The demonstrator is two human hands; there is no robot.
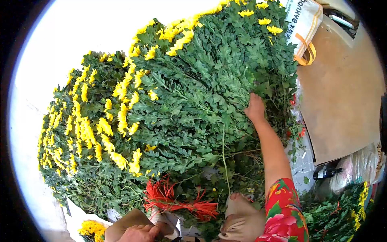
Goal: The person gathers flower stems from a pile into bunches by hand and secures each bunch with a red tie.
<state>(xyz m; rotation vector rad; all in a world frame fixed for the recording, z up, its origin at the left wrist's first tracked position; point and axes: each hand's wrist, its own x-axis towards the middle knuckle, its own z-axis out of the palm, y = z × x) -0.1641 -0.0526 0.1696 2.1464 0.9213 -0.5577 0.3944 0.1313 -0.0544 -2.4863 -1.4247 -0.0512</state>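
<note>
My right hand (254, 108), at the end of a red floral sleeve, reaches into the right side of a large heap of yellow chrysanthemums (209, 80). Its fingers close around leafy stems, and leaves partly cover the fingertips. Low in the view, my left hand (139, 234) lies over my knee with the fingers curled. The bottom edge cuts it off, so what it may hold is hidden. A bare pale-green stem (225, 157) runs down from the heap towards my other knee. Red ties (173, 199) lie in a loose bundle between the heap and my legs.
A white bag (302, 28) with orange handles stands at the upper right beside a cardboard sheet (342, 88). Below are a dark bottle (327, 173), clear plastic (354, 169) and more chrysanthemums (338, 211). Orange-yellow blooms (92, 230) sit in white wrapping at lower left.
</note>
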